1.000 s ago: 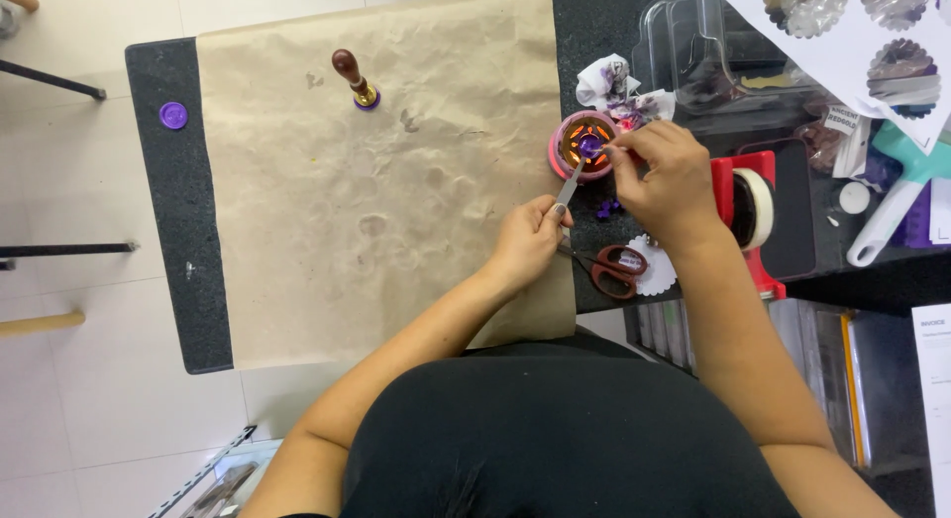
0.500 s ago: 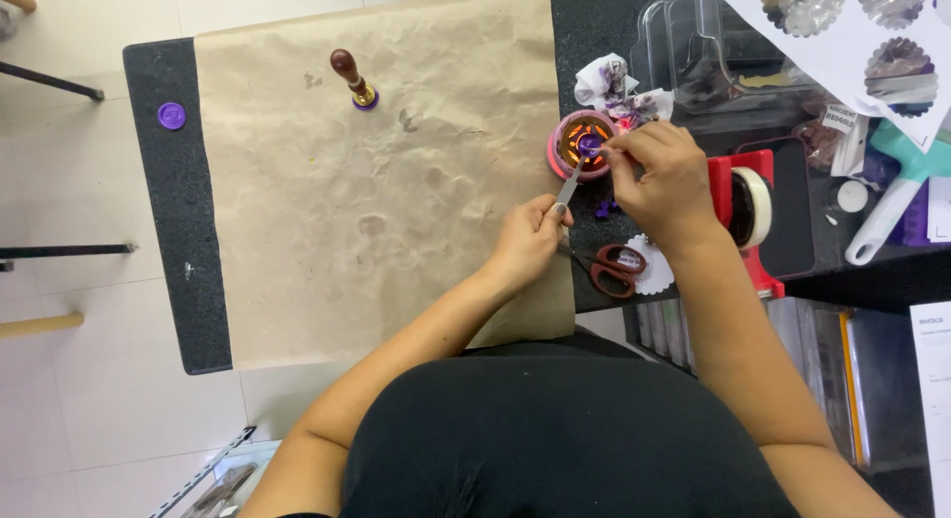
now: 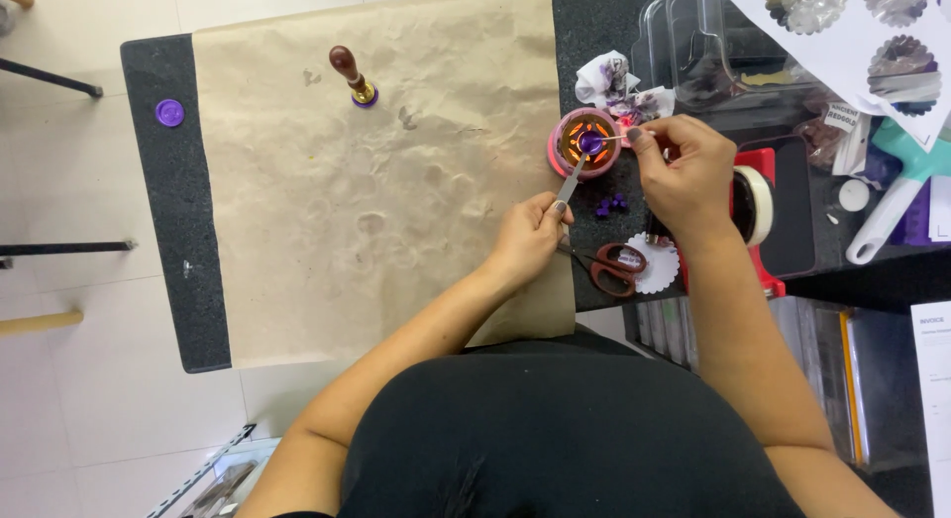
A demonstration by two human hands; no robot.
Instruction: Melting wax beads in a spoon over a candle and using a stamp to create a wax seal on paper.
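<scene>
Both hands have barely shifted since a second ago: the left hand sits at the same spot on the brown paper, and the right hand has edged only slightly, remaining just to the right of the pink wax warmer. Left fingers are closed around the lower end of a slim metal spoon handle. Its long axis runs on a diagonal, from those fingers up and a little to the right, and its far end points into the warmer, where a purple blob of wax sits against an orange glow. Right fingers are pinched shut on a thin stick that lies nearly level, pointing left from the fingertips toward the purple wax; whether its tip touches the wax is too small to tell.

Just below the right fingers, small purple wax beads lie on the dark mat. Below and between the two hands lie red-handled scissors resting partly on a white scalloped paper disc. Behind the right hand stands a red tape dispenser. Above the right fingers sits a crumpled stained tissue. Well to the left of the left fingers, a wax stamp with a wooden handle stands tilted on the paper, and a round purple seal lies at the far left edge of the surface.
</scene>
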